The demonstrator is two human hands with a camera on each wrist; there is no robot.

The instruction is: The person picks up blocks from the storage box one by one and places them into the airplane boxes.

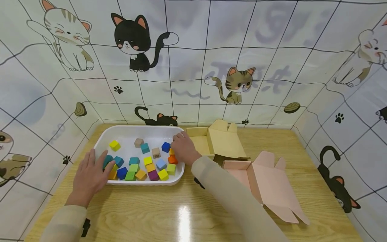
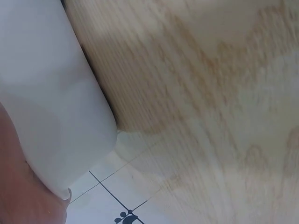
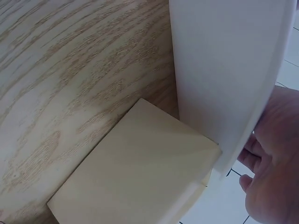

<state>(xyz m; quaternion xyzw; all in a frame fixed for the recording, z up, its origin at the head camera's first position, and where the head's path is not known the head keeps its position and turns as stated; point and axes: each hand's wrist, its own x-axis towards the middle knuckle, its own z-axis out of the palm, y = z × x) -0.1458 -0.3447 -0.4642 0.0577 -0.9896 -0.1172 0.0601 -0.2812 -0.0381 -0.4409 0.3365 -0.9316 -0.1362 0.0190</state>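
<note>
A white plastic tray [image 1: 136, 183] holds many small coloured wooden cubes, among them a purple cube [image 1: 153, 175] and a yellow cube [image 1: 115, 145]. My left hand [image 1: 92, 176] lies over the tray's front left corner, fingers extended and spread, the thumb close to the cubes at that end. At the opposite end my right hand [image 1: 185, 148] is over the tray's right rim, beside an orange-red cube [image 1: 172, 159]. Its fingers [image 3: 250, 161] look bent in the right wrist view; whether they pinch a cube or the rim is hidden.
Right of the tray stands an open yellow cardboard box [image 1: 198, 137], its lid folded rightwards. Nearer me is an open pink cardboard box [image 1: 242, 171], partly behind my right forearm. Wooden tabletop [image 1: 145, 211] lies in front; cat-printed cloth [image 1: 187, 67] surrounds the table's back and sides.
</note>
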